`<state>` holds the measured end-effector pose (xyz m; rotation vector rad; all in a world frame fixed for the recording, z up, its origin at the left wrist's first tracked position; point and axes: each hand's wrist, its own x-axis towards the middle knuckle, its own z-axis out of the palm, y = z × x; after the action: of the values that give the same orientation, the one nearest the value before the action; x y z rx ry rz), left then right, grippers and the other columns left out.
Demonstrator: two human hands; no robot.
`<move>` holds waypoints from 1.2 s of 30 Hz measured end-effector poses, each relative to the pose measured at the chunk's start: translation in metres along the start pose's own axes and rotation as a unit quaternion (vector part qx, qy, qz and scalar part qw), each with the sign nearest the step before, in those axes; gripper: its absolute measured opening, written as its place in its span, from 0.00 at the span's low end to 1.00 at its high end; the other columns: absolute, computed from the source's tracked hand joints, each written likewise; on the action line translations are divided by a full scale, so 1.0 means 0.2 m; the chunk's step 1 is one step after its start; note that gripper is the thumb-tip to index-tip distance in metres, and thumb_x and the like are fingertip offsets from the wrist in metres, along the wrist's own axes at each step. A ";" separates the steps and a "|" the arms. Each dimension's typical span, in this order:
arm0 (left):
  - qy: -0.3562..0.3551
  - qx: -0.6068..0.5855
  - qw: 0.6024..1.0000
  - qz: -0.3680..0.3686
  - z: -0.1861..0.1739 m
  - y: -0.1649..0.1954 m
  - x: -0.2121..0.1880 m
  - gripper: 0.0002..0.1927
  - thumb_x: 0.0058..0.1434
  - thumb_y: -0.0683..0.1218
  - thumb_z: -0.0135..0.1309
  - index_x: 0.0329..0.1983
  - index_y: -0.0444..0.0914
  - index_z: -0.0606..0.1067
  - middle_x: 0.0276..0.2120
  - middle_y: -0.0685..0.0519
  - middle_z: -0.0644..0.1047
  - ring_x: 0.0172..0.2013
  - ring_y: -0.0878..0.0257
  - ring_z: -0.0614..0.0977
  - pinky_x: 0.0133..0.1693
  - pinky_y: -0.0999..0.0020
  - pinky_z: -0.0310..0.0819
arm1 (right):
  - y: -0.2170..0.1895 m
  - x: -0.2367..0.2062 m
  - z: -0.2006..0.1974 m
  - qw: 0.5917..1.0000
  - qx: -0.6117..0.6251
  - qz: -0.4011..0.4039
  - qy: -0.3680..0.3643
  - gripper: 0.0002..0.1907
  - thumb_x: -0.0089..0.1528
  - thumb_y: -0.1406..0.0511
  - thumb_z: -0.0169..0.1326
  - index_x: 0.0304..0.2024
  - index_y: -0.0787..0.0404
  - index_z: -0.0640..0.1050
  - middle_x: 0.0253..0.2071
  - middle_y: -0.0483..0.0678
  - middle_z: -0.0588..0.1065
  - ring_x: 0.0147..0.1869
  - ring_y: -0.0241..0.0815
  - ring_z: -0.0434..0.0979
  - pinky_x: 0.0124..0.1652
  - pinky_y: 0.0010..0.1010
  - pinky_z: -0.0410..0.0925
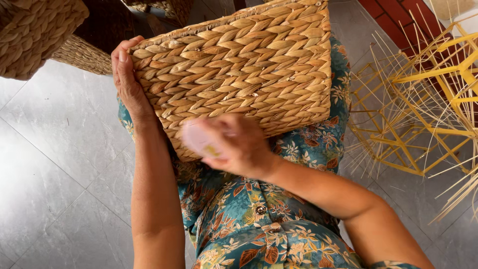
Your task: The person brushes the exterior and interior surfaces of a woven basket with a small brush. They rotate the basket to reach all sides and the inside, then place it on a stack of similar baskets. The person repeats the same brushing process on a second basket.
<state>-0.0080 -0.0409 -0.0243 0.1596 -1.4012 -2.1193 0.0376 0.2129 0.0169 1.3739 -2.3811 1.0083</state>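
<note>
- One view only, from the head, looking down onto the lap.
- Hidden or unclear: the right hand [234,144] is blurred, and the small pale pink thing [199,139] in its curled fingers cannot be made out beyond its colour; the basket [234,74] is cut off at the top edge, so its rim and inside do not show; the left palm is hidden behind the basket's side.
- Left hand [127,79] lies flat and open along the basket's left edge, fingers pointing up, steadying it.
- Right hand is closed around the pink thing and sits against the basket's lower edge, near its left corner.
- Basket rests on the lap, on a floral dress [259,219], one broad woven face turned to the camera; its long axis runs left to right, tilted slightly up toward the right.
- Room: grey floor tiles [55,164] lie open to the left of the lap; to the right, a yellow frame [423,109] with loose thin canes stands near the basket's right edge; more woven baskets [35,35] crowd the upper left corner.
</note>
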 end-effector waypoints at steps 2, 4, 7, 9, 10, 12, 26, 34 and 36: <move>-0.004 -0.013 1.000 -0.001 0.00 0.00 0.00 0.15 0.77 0.53 0.47 0.55 0.38 0.73 0.57 0.48 0.75 0.55 0.62 0.76 0.63 0.63 0.71 | 0.13 -0.08 -0.16 0.998 -0.047 0.037 0.022 0.42 0.53 0.58 0.73 0.66 0.60 0.68 0.51 0.53 0.70 0.53 0.51 0.71 0.49 0.43 0.69; 0.007 -0.015 1.000 -0.003 -0.01 -0.01 0.00 0.16 0.77 0.52 0.46 0.56 0.37 0.74 0.57 0.48 0.75 0.56 0.61 0.76 0.63 0.63 0.70 | 0.28 -0.18 -0.35 0.986 -0.055 0.158 0.012 0.33 0.53 0.61 0.70 0.59 0.58 0.73 0.46 0.51 0.74 0.50 0.48 0.74 0.47 0.42 0.70; 0.002 -0.049 0.999 -0.008 -0.02 -0.02 -0.01 0.15 0.77 0.51 0.47 0.56 0.37 0.73 0.57 0.48 0.74 0.57 0.60 0.76 0.65 0.62 0.70 | 0.42 -0.32 -0.55 0.964 -0.115 0.204 0.126 0.39 0.63 0.62 0.69 0.70 0.64 0.63 0.55 0.56 0.65 0.60 0.47 0.69 0.55 0.38 0.70; -0.003 -0.066 0.998 -0.005 -0.02 -0.02 -0.01 0.14 0.77 0.51 0.47 0.56 0.37 0.73 0.57 0.47 0.74 0.58 0.60 0.76 0.66 0.61 0.69 | 0.43 -0.32 -0.53 0.961 -0.097 0.198 0.168 0.40 0.66 0.63 0.68 0.72 0.64 0.60 0.57 0.54 0.63 0.62 0.47 0.67 0.58 0.40 0.68; -0.004 -0.066 0.998 -0.005 -0.02 -0.02 -0.01 0.14 0.77 0.51 0.47 0.56 0.37 0.73 0.58 0.47 0.74 0.58 0.60 0.76 0.66 0.62 0.69 | 0.40 -0.30 -0.49 0.958 -0.089 0.198 0.189 0.40 0.67 0.63 0.68 0.73 0.63 0.59 0.58 0.54 0.63 0.63 0.48 0.66 0.60 0.41 0.67; -0.001 -0.056 0.998 -0.006 -0.01 -0.02 0.00 0.14 0.77 0.51 0.47 0.56 0.37 0.73 0.58 0.47 0.74 0.58 0.60 0.76 0.66 0.62 0.69 | 0.32 -0.20 -0.38 0.959 -0.129 0.158 0.196 0.39 0.61 0.63 0.67 0.69 0.65 0.63 0.52 0.54 0.67 0.56 0.50 0.67 0.54 0.44 0.65; -0.007 -0.057 0.998 -0.025 0.04 0.05 -0.02 0.14 0.74 0.52 0.45 0.54 0.39 0.72 0.57 0.48 0.74 0.56 0.60 0.76 0.62 0.60 0.72 | 0.47 0.10 -0.27 0.975 -0.134 0.068 0.165 0.40 0.61 0.62 0.70 0.70 0.53 0.63 0.53 0.46 0.71 0.57 0.44 0.71 0.53 0.39 0.66; -0.001 -0.041 0.999 -0.004 0.03 0.03 -0.03 0.15 0.76 0.52 0.46 0.56 0.38 0.72 0.59 0.49 0.73 0.61 0.60 0.74 0.68 0.61 0.66 | 0.48 0.06 -0.36 0.952 -0.074 0.187 0.232 0.43 0.66 0.64 0.69 0.73 0.57 0.56 0.55 0.52 0.62 0.61 0.46 0.67 0.57 0.39 0.71; 0.002 -0.032 0.999 -0.007 0.04 0.04 -0.03 0.15 0.76 0.52 0.45 0.56 0.38 0.72 0.59 0.49 0.73 0.61 0.60 0.73 0.67 0.61 0.66 | 0.37 0.19 -0.17 0.962 -0.065 0.139 0.227 0.45 0.62 0.61 0.69 0.74 0.52 0.57 0.54 0.50 0.64 0.56 0.43 0.67 0.51 0.35 0.69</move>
<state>-0.0035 -0.0338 -0.0151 0.1486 -1.3310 -2.1722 -0.0487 0.2336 0.0272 0.6797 -2.2665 1.0718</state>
